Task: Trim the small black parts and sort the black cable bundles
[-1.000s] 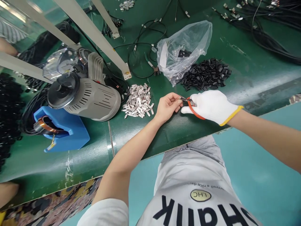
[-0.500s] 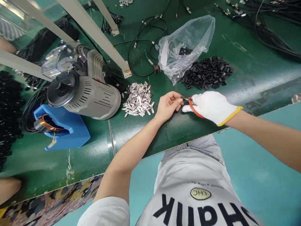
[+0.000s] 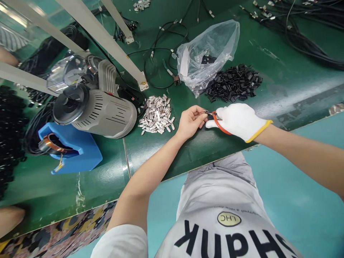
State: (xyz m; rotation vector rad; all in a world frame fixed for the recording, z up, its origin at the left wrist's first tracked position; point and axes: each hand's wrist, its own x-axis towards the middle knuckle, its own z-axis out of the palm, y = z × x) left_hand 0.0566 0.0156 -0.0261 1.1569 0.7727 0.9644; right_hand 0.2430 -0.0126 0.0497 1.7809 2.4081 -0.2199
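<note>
Head view: gloved right hand (image 3: pixel 238 120) grips orange-handled pliers (image 3: pixel 218 123) against a small part, barely discernible, pinched in the bare left hand (image 3: pixel 190 121); metal shells (image 3: pixel 157 114) piled nearby.

pliers (image 3: pixel 220 126): orange handles, grey metal nose pointing left, nearly level, just right of frame centre, clasped in your gloved right hand (image 3: pixel 238 120) | metal piece (image 3: pixel 204 113): small, silvery, mostly hidden, pinched in your left hand (image 3: pixel 191 122), at the pliers' nose
</note>
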